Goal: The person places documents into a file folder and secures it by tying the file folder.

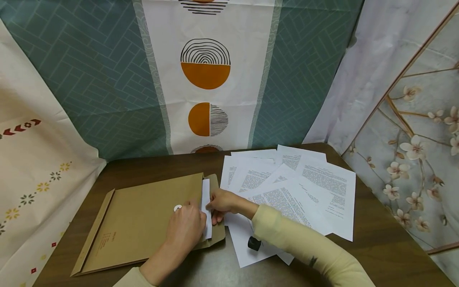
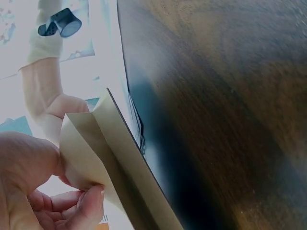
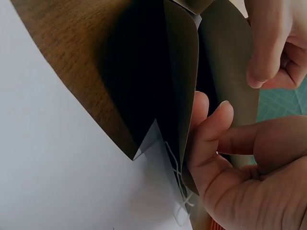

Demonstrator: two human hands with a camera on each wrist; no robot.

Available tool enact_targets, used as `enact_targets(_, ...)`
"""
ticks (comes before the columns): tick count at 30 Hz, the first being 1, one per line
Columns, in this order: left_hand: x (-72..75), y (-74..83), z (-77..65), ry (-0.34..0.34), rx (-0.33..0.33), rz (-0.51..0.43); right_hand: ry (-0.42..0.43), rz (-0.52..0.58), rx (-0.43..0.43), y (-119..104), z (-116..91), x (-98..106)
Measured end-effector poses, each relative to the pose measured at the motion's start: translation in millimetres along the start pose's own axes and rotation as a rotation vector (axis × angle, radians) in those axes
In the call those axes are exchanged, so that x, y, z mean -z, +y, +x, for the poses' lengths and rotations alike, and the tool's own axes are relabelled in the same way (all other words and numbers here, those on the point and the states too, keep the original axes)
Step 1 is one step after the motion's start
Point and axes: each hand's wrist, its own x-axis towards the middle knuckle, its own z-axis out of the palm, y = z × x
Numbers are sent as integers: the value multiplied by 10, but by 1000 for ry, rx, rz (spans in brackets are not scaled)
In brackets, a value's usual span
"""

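My left hand (image 1: pixel 184 228) pinches the flap of the brown envelope (image 1: pixel 143 221) lying flat on the surface (image 1: pixel 376 239). My right hand (image 1: pixel 223 202) grips the envelope's open edge, where a white sheet (image 1: pixel 206 207) sticks partway out. Loose printed papers (image 1: pixel 305 191) lie spread just right of the envelope.

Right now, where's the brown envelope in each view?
Head: brown envelope lies flat lower left on the table, mouth under both hands.
Left wrist: its flap edge runs from centre to bottom, pinched by the left hand.
Right wrist: its open mouth fills the upper middle, held by the right hand.
Shared landmark: the dark wood table, seen beside the envelope in all three.
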Motion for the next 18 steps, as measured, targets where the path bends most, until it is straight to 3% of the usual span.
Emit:
enact_targets(10, 21, -16, -3, 9, -2, -9, 41, 2, 78, 33, 61, -98)
enact_targets(18, 41, -8, -6, -22, 14, -16, 96, -15, 86, 43, 107, -143)
